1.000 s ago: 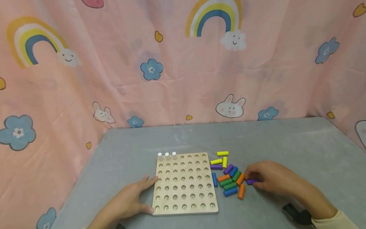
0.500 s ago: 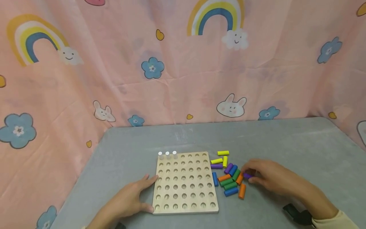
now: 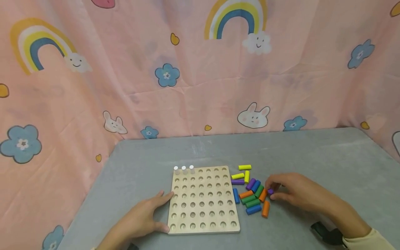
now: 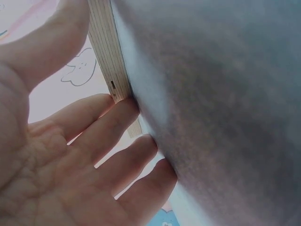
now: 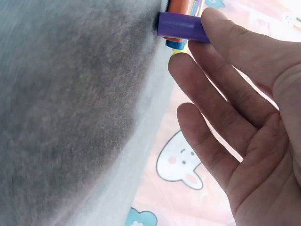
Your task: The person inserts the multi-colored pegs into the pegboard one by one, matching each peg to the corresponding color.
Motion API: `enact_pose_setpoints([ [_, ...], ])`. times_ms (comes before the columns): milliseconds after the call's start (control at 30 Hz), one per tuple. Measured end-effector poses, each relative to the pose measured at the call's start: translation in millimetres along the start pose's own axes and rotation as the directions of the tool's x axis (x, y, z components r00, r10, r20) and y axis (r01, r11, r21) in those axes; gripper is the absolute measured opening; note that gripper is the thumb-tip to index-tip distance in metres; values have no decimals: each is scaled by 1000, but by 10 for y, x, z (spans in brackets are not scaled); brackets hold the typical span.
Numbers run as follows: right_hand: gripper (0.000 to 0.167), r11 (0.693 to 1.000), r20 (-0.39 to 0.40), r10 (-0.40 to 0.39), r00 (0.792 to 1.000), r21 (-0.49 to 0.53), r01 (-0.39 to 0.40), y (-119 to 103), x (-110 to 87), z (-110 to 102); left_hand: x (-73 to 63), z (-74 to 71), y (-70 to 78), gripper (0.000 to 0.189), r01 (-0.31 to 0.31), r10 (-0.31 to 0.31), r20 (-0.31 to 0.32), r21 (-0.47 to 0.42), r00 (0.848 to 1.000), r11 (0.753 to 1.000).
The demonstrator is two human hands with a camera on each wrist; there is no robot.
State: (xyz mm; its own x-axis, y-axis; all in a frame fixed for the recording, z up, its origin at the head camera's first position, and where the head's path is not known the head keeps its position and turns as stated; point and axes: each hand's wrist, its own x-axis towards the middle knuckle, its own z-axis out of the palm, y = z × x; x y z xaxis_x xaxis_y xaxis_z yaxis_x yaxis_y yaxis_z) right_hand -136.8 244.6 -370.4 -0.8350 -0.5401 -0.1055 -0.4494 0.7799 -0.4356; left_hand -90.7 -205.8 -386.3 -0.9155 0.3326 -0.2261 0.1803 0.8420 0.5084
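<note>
My right hand point(image 3: 300, 192) pinches a purple peg point(image 3: 271, 191) by its upper end, between thumb and fingers. In the right wrist view the purple peg point(image 5: 182, 27) stands end-on to the table, its lower end right at the surface. The other fingers of that hand extend loosely. At the left side of a square wooden pegboard point(image 3: 197, 199) rests my left hand point(image 3: 142, 215), thumb near the front corner and fingertips on the edge. The left wrist view shows those fingers spread against the board's side point(image 4: 110, 52). Three white pegs point(image 3: 183, 169) stand in its back row, at the left.
Loose pegs lie right of the board: yellow point(image 3: 244, 167), purple point(image 3: 238, 182), blue point(image 3: 253, 209), green point(image 3: 252, 203) and orange point(image 3: 265, 209). The grey table point(image 3: 328, 156) ends at a pink patterned curtain point(image 3: 193, 104) behind.
The purple peg, lying flat a second ago, is now upright in my right hand. That hand has shifted slightly left toward the pile. My left hand keeps its place on the board.
</note>
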Motion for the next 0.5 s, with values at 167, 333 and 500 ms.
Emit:
enact_pose_setpoints([
  [167,15,1000,-4,-17,1000,-9,16,13,3,20,6,-3,20,100,11,-11,6,1,1000,1000],
  [333,15,1000,-13,-16,1000,-27,15,18,5,29,10,-3,27,100,8,-8,14,-1,1000,1000],
  [500,16,998,-39,-58,998,-38,56,15,2,27,15,-5,16,101,14,-14,28,-10,1000,1000],
])
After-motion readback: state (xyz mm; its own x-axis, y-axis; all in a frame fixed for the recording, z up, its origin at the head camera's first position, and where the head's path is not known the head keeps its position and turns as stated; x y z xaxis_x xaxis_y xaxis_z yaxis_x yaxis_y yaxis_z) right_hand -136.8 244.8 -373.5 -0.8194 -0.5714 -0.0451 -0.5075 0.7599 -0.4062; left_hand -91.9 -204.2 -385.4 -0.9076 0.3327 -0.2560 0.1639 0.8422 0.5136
